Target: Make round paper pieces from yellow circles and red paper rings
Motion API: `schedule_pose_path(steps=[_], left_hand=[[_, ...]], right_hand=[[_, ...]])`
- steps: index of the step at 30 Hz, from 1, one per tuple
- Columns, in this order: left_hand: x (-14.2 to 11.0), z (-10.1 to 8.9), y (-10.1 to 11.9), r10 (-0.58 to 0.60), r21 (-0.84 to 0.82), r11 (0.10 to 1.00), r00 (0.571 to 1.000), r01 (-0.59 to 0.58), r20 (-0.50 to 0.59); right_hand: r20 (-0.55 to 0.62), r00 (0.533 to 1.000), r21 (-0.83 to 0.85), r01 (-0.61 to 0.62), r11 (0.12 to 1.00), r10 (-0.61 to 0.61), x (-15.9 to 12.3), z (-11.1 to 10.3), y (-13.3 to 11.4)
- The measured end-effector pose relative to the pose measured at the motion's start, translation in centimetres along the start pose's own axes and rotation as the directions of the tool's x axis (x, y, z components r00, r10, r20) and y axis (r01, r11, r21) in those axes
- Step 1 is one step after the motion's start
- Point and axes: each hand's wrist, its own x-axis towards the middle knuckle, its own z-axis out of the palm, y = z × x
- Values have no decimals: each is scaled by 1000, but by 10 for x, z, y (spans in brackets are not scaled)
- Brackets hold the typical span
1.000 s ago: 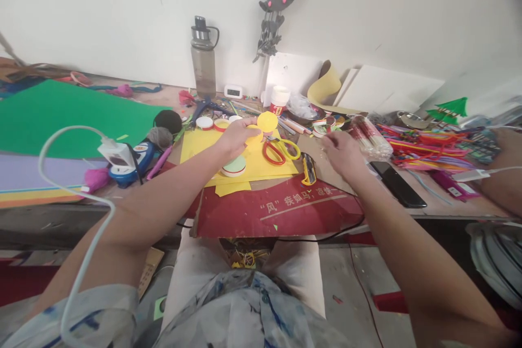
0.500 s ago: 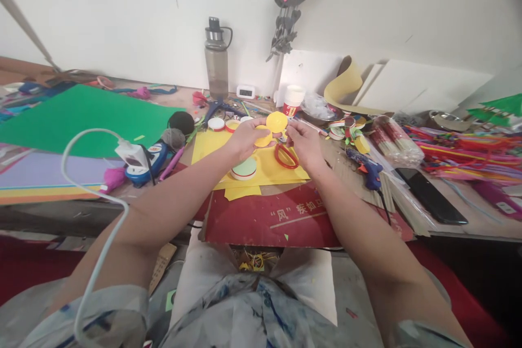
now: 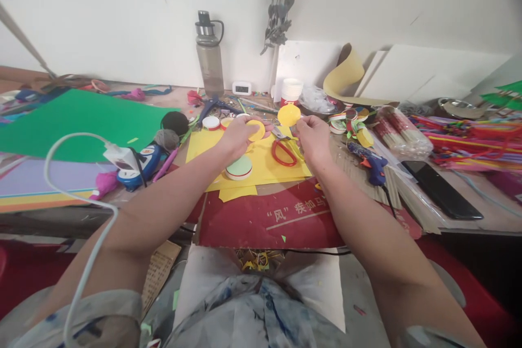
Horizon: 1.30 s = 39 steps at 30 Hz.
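Above the yellow paper sheets [image 3: 267, 166], my left hand [image 3: 237, 137] is closed on a yellow disc [image 3: 256, 130]. Pinched at its edge, a second yellow disc [image 3: 289, 115] stands upright in my right hand [image 3: 313, 138]. A gap separates the two discs. Between and below my hands lie red-handled scissors [image 3: 284, 153], their metal blades pointing away from me. A round white piece with a red band and light-green top [image 3: 239, 167] sits on the paper below my left hand.
A dark-red board [image 3: 265, 223] lies under the paper. Nearby are a blue glue gun [image 3: 373, 166], a phone [image 3: 442, 189], a water bottle [image 3: 210, 60], a paper cup [image 3: 291, 91] and a green sheet [image 3: 81, 122]. A white cable [image 3: 87, 202] crosses over my left arm.
My hands have moved apart. The upper yellow disc, close against the left-hand disc before, is now off to the right in my right hand. More of the scissors shows.
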Motion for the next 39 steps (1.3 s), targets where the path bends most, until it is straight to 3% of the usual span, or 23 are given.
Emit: schedule_pose_path(steps=[6,12,21,27,39], left_hand=[[3,-10,2,99,48,994,995,-99,10],[-2,0,5,174,79,982,985,-173,-10],[-6,-3,12,217,306,925,974,-226,65],[-6,-2,12,286,404,855,946,-324,152],[-7,-3,13,165,471,868,986,-155,21]], right_hand=[[16,1000,-39,-10,999,10,-4,-2,-6],[47,998,-27,-41,999,43,-12,0,-16],[86,996,14,3,1000,-4,-16,3,-21],[137,990,28,36,999,-40,-18,5,-17],[199,979,80,33,996,-48,-21,5,-16]])
